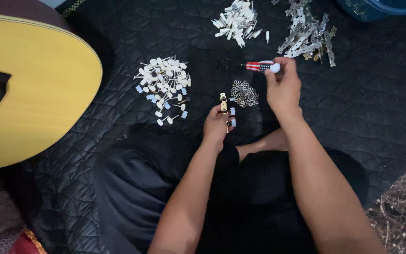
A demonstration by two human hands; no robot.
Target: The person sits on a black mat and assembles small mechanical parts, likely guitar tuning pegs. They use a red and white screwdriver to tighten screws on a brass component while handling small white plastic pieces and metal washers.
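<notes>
Left hand [218, 126] closed around a small brass tuner plate [223, 103] with white knobs, held upright over the lap; lower part hidden in the fist. Right hand [283, 84] grips a red-striped screwdriver [261, 66] by its white cap; tip lost against the black quilt [377, 94], probably near the washer pile [245, 93]. Guitar [29, 89] cut off at left.

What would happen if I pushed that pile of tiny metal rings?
The metal rings lie loose on the black quilted mat, so they would probably scatter. Being round, some might roll. They look small and light, so probably fiddly to pinch.
</notes>
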